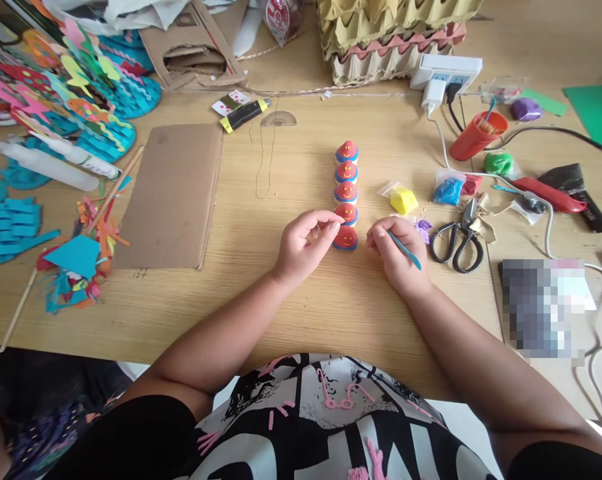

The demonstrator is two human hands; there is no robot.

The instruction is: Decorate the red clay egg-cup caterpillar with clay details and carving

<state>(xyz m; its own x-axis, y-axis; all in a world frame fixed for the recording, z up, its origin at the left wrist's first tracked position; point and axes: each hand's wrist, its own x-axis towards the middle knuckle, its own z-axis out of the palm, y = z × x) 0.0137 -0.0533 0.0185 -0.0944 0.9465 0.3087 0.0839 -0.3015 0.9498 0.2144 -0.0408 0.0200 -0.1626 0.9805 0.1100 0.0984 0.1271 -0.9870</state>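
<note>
On the wooden bench (261, 307), your left hand (303, 248) nearly pinches beside the row of smiling red-and-blue domes (347, 173); any grip can't be made out. Your right hand (399, 267) curls round a slim blue tool (405, 250). A stray left fingertip could smudge a face.

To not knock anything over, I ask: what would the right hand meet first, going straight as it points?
The right hand would probably meet the nearest smiling red-topped figure; the hand's height is unclear.

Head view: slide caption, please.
Left hand at a row of five smiling red and blue figures, right hand holding a blue tool.
</note>
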